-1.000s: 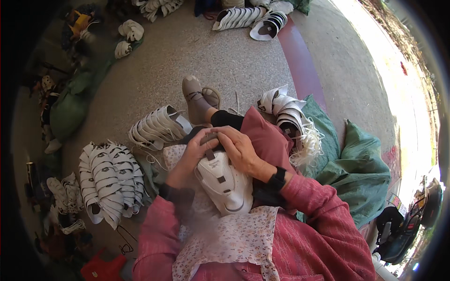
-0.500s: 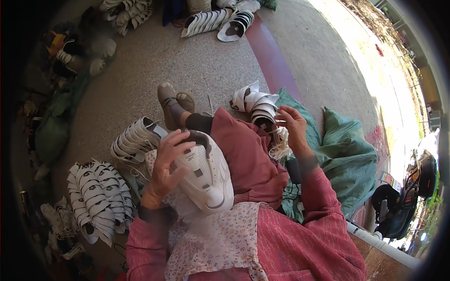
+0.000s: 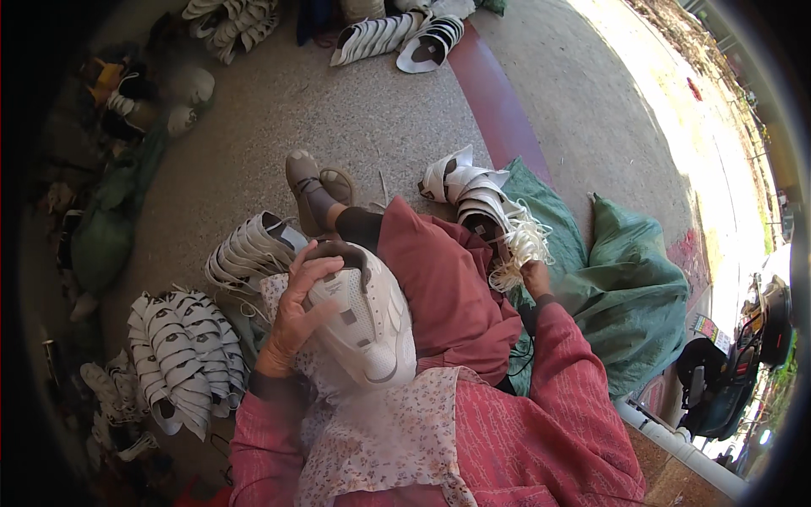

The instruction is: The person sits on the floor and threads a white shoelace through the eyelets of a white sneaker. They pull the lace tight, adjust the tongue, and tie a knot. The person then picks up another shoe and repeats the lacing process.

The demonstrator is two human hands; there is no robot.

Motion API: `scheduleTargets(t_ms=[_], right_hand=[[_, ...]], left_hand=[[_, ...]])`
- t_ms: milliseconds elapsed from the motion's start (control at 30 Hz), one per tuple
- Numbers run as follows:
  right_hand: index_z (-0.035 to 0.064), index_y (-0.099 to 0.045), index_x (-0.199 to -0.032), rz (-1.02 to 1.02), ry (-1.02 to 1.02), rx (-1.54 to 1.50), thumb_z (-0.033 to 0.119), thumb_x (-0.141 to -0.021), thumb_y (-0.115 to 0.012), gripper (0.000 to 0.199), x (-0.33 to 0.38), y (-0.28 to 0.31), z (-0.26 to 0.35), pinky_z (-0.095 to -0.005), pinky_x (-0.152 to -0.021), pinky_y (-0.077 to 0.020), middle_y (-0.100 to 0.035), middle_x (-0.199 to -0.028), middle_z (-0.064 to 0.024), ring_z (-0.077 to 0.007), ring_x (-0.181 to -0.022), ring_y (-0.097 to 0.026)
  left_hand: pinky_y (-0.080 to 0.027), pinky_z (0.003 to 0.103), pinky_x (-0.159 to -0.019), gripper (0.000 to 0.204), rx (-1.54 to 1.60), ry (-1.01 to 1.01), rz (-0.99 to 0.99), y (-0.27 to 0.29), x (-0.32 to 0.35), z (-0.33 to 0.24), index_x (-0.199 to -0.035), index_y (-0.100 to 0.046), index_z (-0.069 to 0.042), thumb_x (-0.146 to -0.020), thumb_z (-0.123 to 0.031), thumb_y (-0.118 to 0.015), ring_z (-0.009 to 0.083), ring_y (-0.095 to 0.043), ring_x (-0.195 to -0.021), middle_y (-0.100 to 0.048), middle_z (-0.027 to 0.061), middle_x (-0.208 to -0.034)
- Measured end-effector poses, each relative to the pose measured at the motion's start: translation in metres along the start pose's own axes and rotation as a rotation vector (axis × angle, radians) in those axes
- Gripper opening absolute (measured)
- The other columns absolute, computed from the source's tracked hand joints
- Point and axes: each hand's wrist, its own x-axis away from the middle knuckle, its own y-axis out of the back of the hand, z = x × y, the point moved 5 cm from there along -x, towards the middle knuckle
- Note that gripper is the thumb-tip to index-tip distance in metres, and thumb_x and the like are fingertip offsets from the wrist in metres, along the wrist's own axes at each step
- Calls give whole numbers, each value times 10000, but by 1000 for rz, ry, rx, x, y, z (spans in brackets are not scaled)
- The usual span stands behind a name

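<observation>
A white shoe upper (image 3: 372, 325) with grey patches, a dark collar opening and lace holes lies on my lap over a floral apron (image 3: 380, 431). My left hand (image 3: 296, 317) holds it by its left side, with fingers near the collar and the thumb across the white surface. Off to the right, my right hand (image 3: 535, 277) is closed on a bundle of cream-white shoelaces (image 3: 525, 240). Its fingertips are partly hidden by the loops. Just beyond the laces, a nested stack of white uppers (image 3: 473, 190) lies beside my leg.
Nested white uppers (image 3: 253, 249) and a larger pile of them (image 3: 186, 355) are on the floor at left. Green sacks (image 3: 629, 287) slump at right. More stacked uppers (image 3: 380, 38) sit at the far side. A dark vehicle (image 3: 735, 363) stands at the right edge.
My right hand has come down from its raised, open pose and taken hold of the shoelaces, which are now lifted and spread out. My left hand has settled against the upper.
</observation>
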Motion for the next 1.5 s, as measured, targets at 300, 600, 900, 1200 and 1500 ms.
scheduleTargets(t_ms=[300, 600, 900, 1200, 1500], right_hand=[[-25, -694, -1023, 141, -206, -590, 162, -911, -662, 220, -12, 54, 8, -314, -506, -539, -698, -791, -90, -191, -589, -668], [-56, -570, -1134, 24, -526, -947, 253, -901, -696, 407, -40, -13, 6, -396, -496, -578, -636, -903, -137, -271, -613, -674], [-1, -692, -881, -187, -525, -1068, 151, -816, -661, 168, -40, -22, -3, -304, -411, -454, -623, -674, -78, -185, -510, -595], [6, -663, -965, -406, -197, -1463, 214, -936, -547, 240, -10, 159, 79, -246, -477, -431, -667, -768, -80, -151, -593, -617], [-28, -626, -1197, -590, 746, -1061, 60, -1000, -558, 227, 126, 411, 306, -179, -489, -359, -628, -869, -26, -26, -631, -480]], left_hand=[[-164, 415, -1216, 565, 229, 76, -10, -1, 6, -2, -1345, -606, -91, -822, -270, -721, 292, -215, -1509, -540, 90, -1412], [-240, 339, -1180, 679, 341, 156, -130, -11, 19, -2, -1394, -553, -50, -819, -369, -725, 204, -443, -1335, -491, 67, -1428], [-305, 329, -1145, 667, 433, 242, -154, -14, 16, 2, -1390, -553, -42, -819, -337, -732, 182, -499, -1257, -536, 54, -1365], [-302, 323, -1150, 653, 554, 190, -140, -13, 19, -8, -1396, -546, -34, -846, -342, -716, 192, -488, -1289, -527, 55, -1382], [-227, 434, -1205, 570, -130, -80, -93, 19, 18, -35, -1340, -594, -51, -827, -253, -736, 282, -358, -1439, -486, 92, -1471]])
